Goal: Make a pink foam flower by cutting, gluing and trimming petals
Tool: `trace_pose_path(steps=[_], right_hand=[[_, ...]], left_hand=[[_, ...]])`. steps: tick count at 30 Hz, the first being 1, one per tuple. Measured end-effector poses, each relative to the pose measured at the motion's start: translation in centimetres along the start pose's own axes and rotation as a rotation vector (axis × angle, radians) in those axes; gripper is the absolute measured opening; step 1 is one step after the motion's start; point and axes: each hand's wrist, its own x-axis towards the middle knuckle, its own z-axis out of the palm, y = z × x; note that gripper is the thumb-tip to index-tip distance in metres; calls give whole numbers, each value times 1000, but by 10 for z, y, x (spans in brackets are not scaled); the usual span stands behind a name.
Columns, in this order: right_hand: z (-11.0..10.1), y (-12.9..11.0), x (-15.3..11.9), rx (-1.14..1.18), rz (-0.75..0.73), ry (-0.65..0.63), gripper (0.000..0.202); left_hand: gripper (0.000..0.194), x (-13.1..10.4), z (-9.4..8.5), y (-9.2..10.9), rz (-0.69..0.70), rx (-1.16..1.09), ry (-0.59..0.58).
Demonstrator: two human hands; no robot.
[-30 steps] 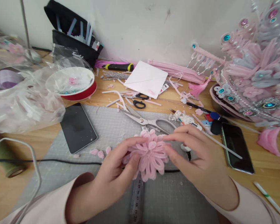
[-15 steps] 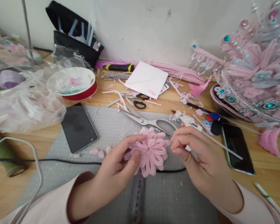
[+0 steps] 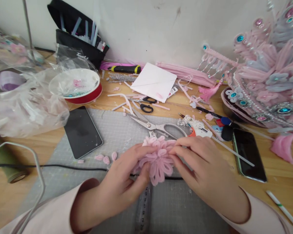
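Note:
A pink fuzzy flower point(image 3: 160, 164), made of looped pipe-cleaner petals in layers, is held over the grey cutting mat point(image 3: 183, 208). My left hand point(image 3: 127, 175) grips it from the left, thumb in front and fingers along the upper edge. At the flower's right side, my right hand point(image 3: 202, 165) pinches a petal between thumb and index finger. Just behind the flower lie large silver scissors point(image 3: 151, 125). Beneath it a clear ruler point(image 3: 143, 208) runs toward me. Several small pink pieces point(image 3: 106, 159) rest on the mat left of my hands.
A dark tablet point(image 3: 83, 132) lies at left, near a red-and-white round box point(image 3: 97, 92) and plastic bags. Black-handled scissors point(image 3: 146, 108) and a white card point(image 3: 153, 83) are behind. To the right are a phone point(image 3: 249, 156) and a jewelled pink headpiece point(image 3: 271, 84). A black cable crosses the mat.
My right hand has moved left from beside the flower and now pinches its right-hand petals. The flower has shifted slightly right in my left hand's grip.

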Motion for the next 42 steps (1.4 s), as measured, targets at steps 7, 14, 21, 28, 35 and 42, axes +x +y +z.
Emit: trace_pose_path(steps=[7, 14, 21, 28, 35, 42], right_hand=[[-4, -2, -2, 229, 91, 46, 15], [-1, -1, -1, -72, -13, 19, 14], [-3, 0, -1, -104, -50, -19, 14], [-4, 3, -1, -59, -13, 1, 17], [-6, 7, -4, -25, -44, -68, 17], [-4, 5, 1, -38, -53, -67, 14]], left_hand=[[37, 1, 0, -3, -49, -15, 7], [50, -1, 0, -4, 93, -1, -34], [52, -2, 0, -5, 85, -16, -27], [49, -2, -1, -4, 90, -33, -35], [47, 0, 1, -3, 95, -57, -35], [49, -1, 1, -2, 85, -73, -60]])
